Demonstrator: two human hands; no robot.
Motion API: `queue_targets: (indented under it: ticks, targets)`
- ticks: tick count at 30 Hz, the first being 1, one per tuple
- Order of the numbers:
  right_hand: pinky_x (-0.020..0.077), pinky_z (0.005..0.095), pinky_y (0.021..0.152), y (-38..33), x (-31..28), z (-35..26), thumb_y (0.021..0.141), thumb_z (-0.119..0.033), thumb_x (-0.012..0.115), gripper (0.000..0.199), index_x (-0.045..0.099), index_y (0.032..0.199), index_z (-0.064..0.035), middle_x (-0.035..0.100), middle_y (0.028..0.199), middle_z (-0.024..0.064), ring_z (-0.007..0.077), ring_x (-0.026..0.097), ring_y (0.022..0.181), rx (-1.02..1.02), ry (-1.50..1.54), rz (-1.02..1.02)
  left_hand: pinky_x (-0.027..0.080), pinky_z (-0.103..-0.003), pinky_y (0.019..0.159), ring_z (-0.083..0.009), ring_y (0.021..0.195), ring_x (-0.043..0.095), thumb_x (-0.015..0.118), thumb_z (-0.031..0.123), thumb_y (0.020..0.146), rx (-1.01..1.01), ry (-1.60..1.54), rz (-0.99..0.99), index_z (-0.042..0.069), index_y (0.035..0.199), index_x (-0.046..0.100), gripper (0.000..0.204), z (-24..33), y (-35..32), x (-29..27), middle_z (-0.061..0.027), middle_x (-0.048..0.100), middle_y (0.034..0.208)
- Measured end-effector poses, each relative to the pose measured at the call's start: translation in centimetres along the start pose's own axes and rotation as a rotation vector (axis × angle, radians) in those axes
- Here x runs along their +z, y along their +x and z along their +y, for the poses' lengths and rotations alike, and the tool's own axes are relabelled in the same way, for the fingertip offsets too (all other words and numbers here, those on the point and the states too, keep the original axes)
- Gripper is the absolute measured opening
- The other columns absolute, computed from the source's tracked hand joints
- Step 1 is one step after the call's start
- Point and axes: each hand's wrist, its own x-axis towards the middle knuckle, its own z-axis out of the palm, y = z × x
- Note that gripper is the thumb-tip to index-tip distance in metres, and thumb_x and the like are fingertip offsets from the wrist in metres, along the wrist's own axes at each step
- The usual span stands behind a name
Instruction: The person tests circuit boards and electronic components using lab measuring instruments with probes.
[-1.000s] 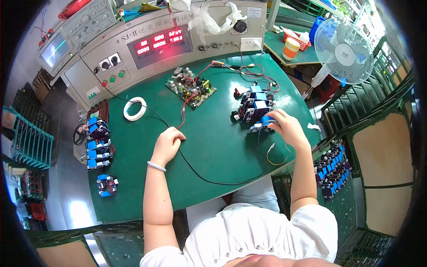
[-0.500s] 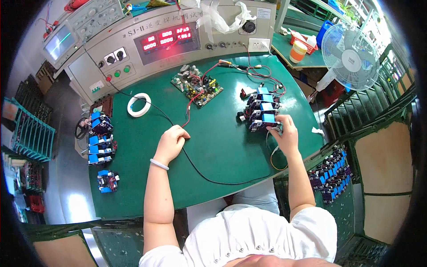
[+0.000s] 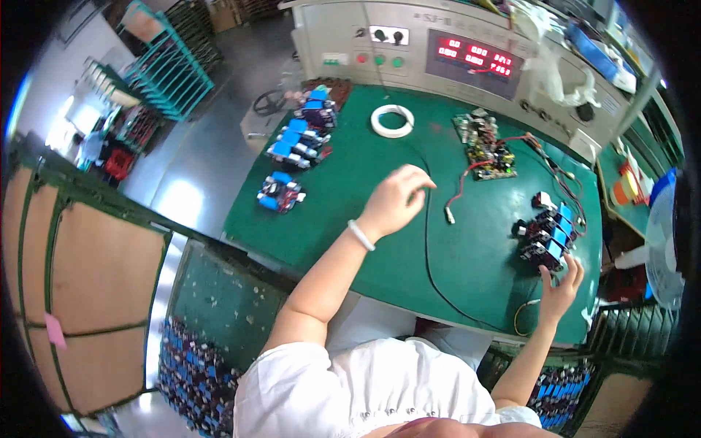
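My left hand (image 3: 396, 201) is over the middle of the green bench, fingers loosely bent and apart, with nothing visible in them. To its right, a red wire (image 3: 461, 182) lies loose, ending in a small white connector; it runs from a populated circuit board (image 3: 485, 146) with a lit green spot. At the right, a row of small circuit boards with blue blocks (image 3: 549, 235) stands on the bench. My right hand (image 3: 561, 293) is at the row's near end, thumb and fingers apart; whether the fingertips touch it I cannot tell. A thin yellow wire (image 3: 517, 321) curves beside that hand.
A black cable (image 3: 428, 255) crosses the bench. More blue-block boards (image 3: 296, 144) line its left edge, near a white tape roll (image 3: 392, 121). Behind stands a test console (image 3: 409, 55) with red displays. A fan (image 3: 663, 248) is at the right; stacked boards (image 3: 193, 372) sit low left.
The view has turned left, so the bench sits farther right. My left hand has come away from the red wire's end, which now lies free. My right hand's fingers have spread at the row's near end.
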Motion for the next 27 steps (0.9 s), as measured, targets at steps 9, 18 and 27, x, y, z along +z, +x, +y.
queue_targets:
  ticks: [9,18,27]
  targets:
    - [0.0315,0.0262,0.047,-0.4,0.3,-5.0,0.073,-0.012,0.086,0.041,0.066,0.109,-0.0112,0.058,0.109,0.0038,0.0128,0.049,0.070,-0.156,0.235,0.080,0.040,-0.047,0.105,-0.0398,0.122,0.052,0.073,0.021,0.082,-0.490,0.541,0.559,0.001,0.133,0.049,0.060,-9.1,-12.7,-14.4,-0.0237,0.052,0.133]
    - [0.0495,0.0319,0.055,-0.4,0.0,-9.2,0.067,-0.007,0.086,0.037,0.065,0.097,-0.0062,0.060,0.096,0.0100,0.0241,0.063,0.075,-0.338,0.431,-0.116,0.048,-0.044,0.087,-0.0299,0.097,0.061,0.090,0.028,0.062,-0.655,0.703,0.270,0.003,0.114,0.066,0.063,-9.8,-14.6,-16.6,-0.0113,0.064,0.100]
    - [0.0494,0.0343,0.054,-0.2,0.4,-9.3,0.066,-0.006,0.085,0.034,0.065,0.093,-0.0061,0.061,0.092,0.0105,0.0267,0.063,0.072,-0.325,0.506,-0.185,0.048,-0.041,0.099,-0.0285,0.112,0.059,0.090,0.009,0.054,-0.322,0.333,0.402,0.006,0.117,0.066,0.068,-4.0,-16.5,-12.2,-0.0118,0.065,0.116]
